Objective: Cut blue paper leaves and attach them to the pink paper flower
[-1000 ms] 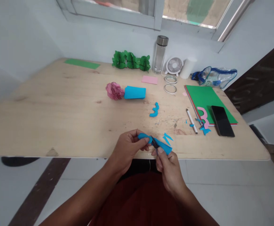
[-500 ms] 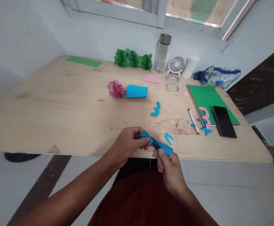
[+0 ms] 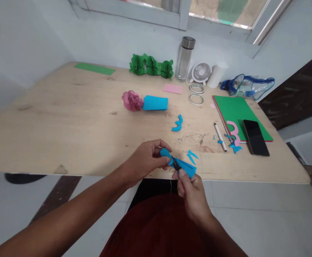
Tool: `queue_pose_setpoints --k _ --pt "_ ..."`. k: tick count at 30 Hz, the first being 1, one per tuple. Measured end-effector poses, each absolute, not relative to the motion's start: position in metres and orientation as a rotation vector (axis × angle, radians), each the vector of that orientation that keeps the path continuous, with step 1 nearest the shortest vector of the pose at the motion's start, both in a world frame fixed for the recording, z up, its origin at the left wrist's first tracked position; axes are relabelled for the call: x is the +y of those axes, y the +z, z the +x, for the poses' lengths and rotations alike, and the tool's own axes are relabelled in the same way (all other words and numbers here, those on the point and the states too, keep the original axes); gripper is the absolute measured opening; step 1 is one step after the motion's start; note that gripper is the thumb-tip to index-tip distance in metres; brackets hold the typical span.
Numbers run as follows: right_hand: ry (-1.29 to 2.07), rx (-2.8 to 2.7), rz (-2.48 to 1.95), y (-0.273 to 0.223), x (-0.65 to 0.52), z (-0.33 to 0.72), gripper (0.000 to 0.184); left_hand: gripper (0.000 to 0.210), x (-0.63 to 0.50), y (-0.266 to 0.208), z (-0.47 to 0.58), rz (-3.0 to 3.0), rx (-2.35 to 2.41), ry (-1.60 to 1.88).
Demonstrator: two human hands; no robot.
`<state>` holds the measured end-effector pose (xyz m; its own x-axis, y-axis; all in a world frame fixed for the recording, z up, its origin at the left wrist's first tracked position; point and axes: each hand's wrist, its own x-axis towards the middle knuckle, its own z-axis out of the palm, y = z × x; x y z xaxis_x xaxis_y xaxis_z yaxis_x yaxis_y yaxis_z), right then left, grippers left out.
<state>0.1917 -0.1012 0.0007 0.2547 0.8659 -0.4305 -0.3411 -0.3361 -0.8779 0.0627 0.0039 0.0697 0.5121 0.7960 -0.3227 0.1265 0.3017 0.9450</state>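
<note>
Blue paper piece, held above the near edge of the table, between the two hands. Its long axis slants from a rounded end at upper left down to a straight-edged, layered end at lower right. The left hand pinches the rounded end between thumb and fingers. The right hand is closed around the handles of the dark scissors, below the layered end; whether its fingers also grip the paper cannot be told. The blades point up and left, toward the left fingertips, crossing the paper at a narrow angle; their opening is too small to judge. The left hand is therefore nearer the blade tips, the right nearer the layered end. Just beyond lie blue slivers; farther back, a scalloped blue cutout, folded blue paper and a pink paper flower. To the right lie a pen and phone.
</note>
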Motion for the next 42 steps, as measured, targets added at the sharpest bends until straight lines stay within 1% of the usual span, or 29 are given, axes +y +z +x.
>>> queue_pose_setpoints --k 27,36,42 --pt "1.317 -0.552 -1.424 0.001 -0.0966 0.1889 0.042 0.025 0.0075 0.0679 0.0655 1.222 0.958 0.497" --pt "1.293 -0.589 -1.443 0.0035 -0.0957 0.1907 0.041 0.021 0.0079 0.0671 0.0645 1.224 0.942 0.511" --pt "1.356 -0.518 -1.383 0.0035 -0.0955 0.1915 0.041 0.024 0.0055 0.0622 0.0631 1.17 0.978 0.563"
